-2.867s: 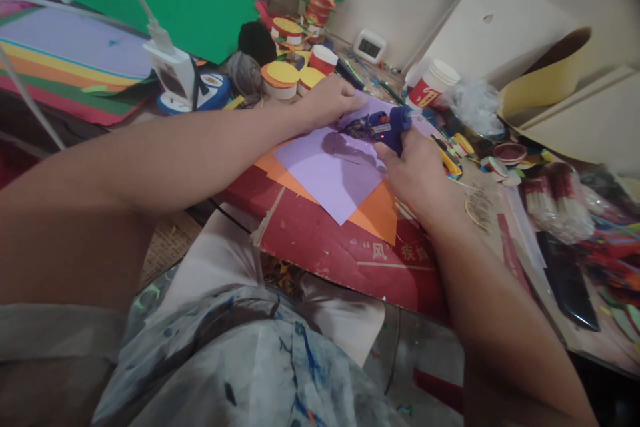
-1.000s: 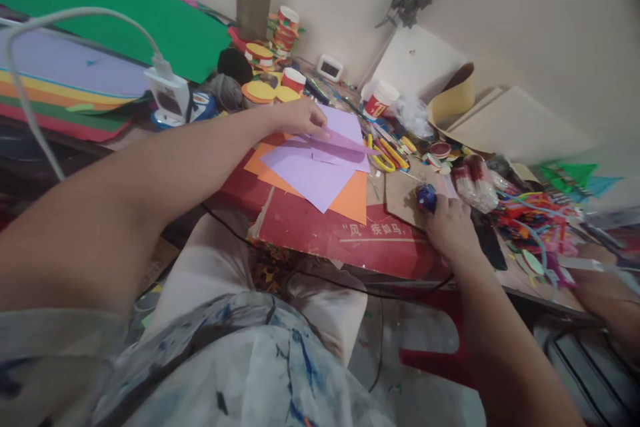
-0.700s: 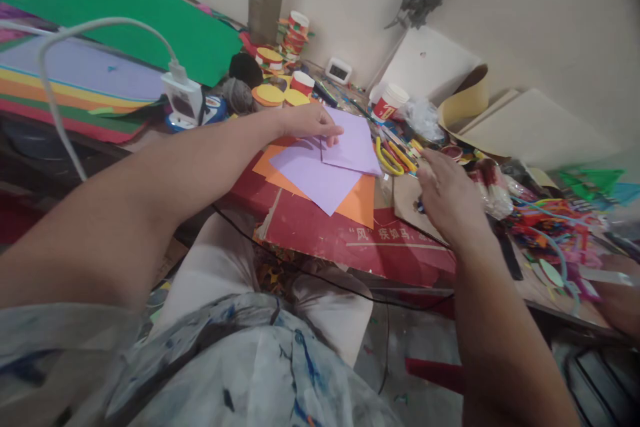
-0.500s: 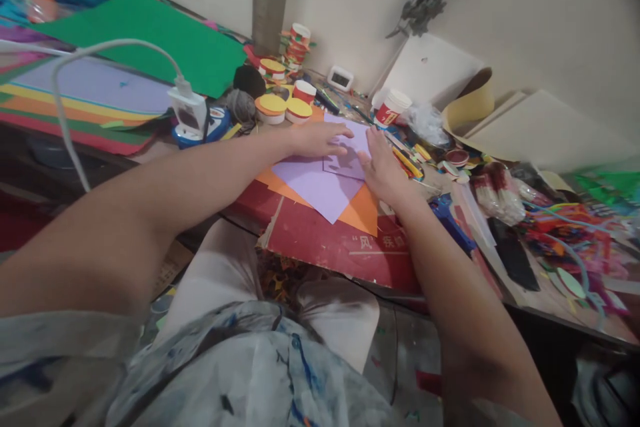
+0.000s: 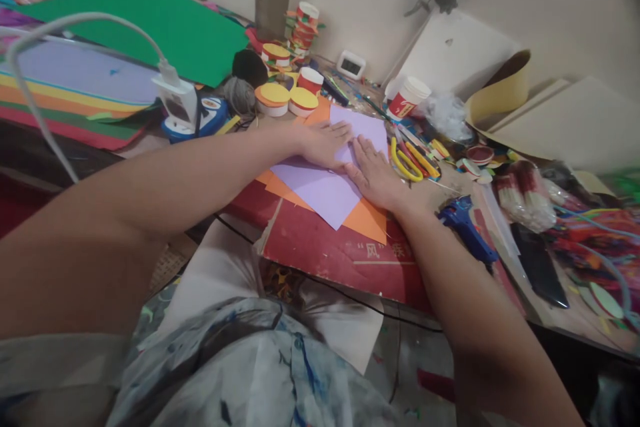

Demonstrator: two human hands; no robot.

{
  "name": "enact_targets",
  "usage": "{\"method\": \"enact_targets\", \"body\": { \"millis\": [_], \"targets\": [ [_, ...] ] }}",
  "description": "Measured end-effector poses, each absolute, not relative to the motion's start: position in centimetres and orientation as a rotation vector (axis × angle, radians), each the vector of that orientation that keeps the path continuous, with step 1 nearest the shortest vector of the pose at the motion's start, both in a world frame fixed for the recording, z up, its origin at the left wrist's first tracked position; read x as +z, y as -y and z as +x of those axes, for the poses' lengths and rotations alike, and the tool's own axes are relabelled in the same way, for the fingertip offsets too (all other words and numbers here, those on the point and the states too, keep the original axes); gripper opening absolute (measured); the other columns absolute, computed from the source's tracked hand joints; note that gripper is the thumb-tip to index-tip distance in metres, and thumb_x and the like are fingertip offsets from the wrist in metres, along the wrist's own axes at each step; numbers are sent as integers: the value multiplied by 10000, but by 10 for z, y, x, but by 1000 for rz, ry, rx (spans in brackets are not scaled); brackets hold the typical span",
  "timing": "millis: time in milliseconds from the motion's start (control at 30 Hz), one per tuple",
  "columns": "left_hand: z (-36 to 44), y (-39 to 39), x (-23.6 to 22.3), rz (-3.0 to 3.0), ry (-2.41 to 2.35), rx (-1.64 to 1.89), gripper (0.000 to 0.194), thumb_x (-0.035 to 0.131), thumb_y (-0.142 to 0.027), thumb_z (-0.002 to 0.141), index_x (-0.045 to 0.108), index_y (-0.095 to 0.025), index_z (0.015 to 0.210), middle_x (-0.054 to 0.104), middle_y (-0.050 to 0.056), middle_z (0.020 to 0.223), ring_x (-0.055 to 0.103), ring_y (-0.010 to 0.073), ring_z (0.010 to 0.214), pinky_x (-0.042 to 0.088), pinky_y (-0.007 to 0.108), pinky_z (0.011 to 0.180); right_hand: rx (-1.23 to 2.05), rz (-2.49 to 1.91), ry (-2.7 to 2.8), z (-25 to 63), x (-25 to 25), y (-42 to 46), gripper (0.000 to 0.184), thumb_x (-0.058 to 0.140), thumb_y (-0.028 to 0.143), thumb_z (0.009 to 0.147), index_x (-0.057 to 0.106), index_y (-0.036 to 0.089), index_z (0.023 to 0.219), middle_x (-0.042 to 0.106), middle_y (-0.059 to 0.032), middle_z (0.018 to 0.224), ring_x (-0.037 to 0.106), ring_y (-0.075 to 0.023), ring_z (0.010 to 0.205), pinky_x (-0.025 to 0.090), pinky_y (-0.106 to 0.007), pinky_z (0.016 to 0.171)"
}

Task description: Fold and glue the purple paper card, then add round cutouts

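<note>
Purple paper (image 5: 327, 197) lies over a sheet of orange paper (image 5: 367, 220), both on a red board (image 5: 320, 254) at the table's front edge. My left hand (image 5: 325, 144) rests flat on the purple paper, fingers stretched out to the right. Against it, my right hand (image 5: 373, 170) also lies flat on the paper, its fingers pointing away from me. Both hands are open and their thumbs nearly meet. Part of the purple paper is hidden beneath them.
Yellow-handled scissors (image 5: 405, 160) and a blue glue gun (image 5: 467, 230) lie on the right. Behind are yellow-topped round boxes (image 5: 273, 97), a paper cup (image 5: 407, 97) and a small clock (image 5: 351, 64). On the left, a charger (image 5: 175, 97) with a white cable stands beside coloured sheets (image 5: 90, 70).
Both hands have come down flat onto the purple paper and closer together. The view has shifted slightly, and the scissors now show more clearly.
</note>
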State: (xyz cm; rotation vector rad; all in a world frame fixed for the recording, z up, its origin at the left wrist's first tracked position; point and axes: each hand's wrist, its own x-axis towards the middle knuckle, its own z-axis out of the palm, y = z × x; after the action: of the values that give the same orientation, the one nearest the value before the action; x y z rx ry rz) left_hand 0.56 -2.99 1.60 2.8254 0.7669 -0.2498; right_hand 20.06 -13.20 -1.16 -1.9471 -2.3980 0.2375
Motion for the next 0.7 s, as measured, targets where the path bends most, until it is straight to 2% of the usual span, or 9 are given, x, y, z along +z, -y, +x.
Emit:
{"method": "enact_targets", "body": {
  "millis": [133,233,300,367,467,533,700],
  "targets": [
    [5,23,10,2786,-775,-184,1329,472,-888,847,83,-34,1787,23,197,1874,32,392,1758,64,525,1435,225,-1904,2434,207,-11,140,983,168,809,1061,178,174,1813,143,-170,1870,126,-363,1742,157,-680,1378],
    [4,24,11,2764,-777,-169,1392,495,-941,800,93,-49,1790,34,183,1879,47,426,1751,49,518,1436,223,-1934,2397,205,-9,147,1026,163,811,1059,156,110,1808,116,-207,1865,102,-371,1742,147,-665,1385],
    [3,26,14,2767,-791,-213,1420,504,-939,794,84,-7,1780,18,191,1878,34,435,1749,42,509,1436,233,-1898,2404,199,-6,152,1052,157,814,1056,134,75,1804,81,-214,1866,53,-362,1745,124,-644,1393],
    [2,28,17,2777,-810,-272,1419,516,-914,798,70,16,1773,3,199,1877,13,419,1752,47,519,1433,283,-1783,2485,192,-3,156,1007,157,798,1066,146,121,1812,84,-169,1875,36,-333,1749,103,-627,1399],
    [-1,26,15,2785,-815,-269,1391,535,-899,785,81,-54,1792,23,168,1883,25,394,1757,54,525,1434,348,-1651,2589,185,1,159,895,174,756,1090,204,231,1813,126,-96,1879,78,-305,1750,106,-624,1400],
    [-2,24,12,2781,-808,-223,1397,559,-903,766,102,-81,1798,43,152,1886,49,407,1754,59,520,1437,346,-1665,2590,186,3,160,864,182,746,1096,219,261,1811,130,-76,1879,94,-300,1748,117,-623,1400],
    [0,24,11,2761,-811,-215,1465,592,-931,744,119,-9,1780,45,191,1876,69,440,1747,56,514,1442,332,-1777,2546,197,3,162,863,170,733,1100,235,241,1807,165,-95,1870,137,-307,1742,173,-635,1390]
  ]
}}
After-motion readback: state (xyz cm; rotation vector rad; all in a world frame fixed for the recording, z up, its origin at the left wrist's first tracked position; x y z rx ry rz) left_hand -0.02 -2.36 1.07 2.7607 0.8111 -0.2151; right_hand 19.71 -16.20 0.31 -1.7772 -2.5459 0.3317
